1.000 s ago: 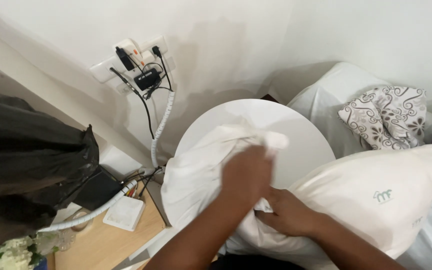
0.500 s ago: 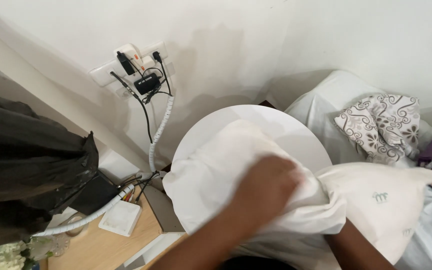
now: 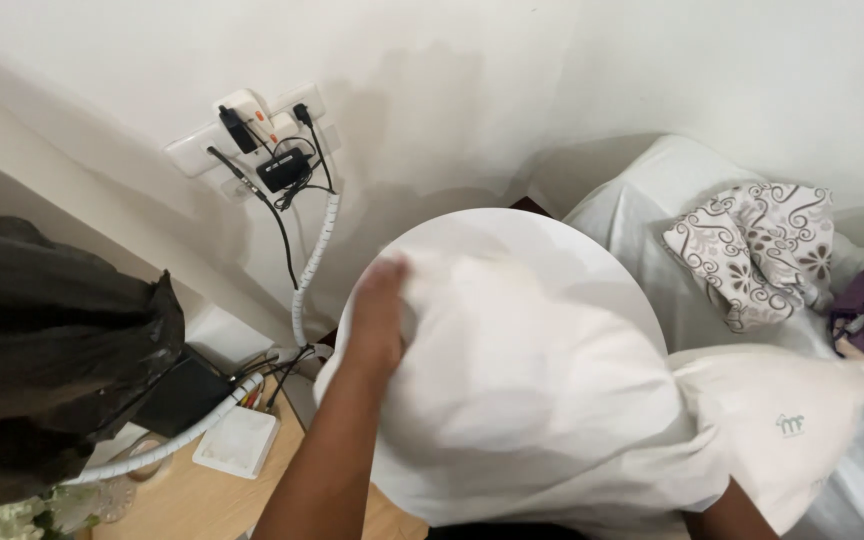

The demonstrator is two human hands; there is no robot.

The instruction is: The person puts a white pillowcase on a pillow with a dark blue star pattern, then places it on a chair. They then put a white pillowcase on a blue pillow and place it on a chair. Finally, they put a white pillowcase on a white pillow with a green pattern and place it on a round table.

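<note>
The left hand (image 3: 377,315) is closed on the top edge of the white pillowcase (image 3: 512,400), which balloons just right of it. The right hand is hidden under the cloth; its grip cannot be told. The pillow (image 3: 792,430) pokes out further right. This looks like mid-sleeving; working the cover along needs firm edge grips.

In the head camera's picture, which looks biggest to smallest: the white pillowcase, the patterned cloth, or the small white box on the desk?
1. White pillowcase, gripped by the left hand; it is nearest the camera, which enlarges it.
2. Patterned cloth on the bed.
3. Small white box on the wooden desk.
</note>
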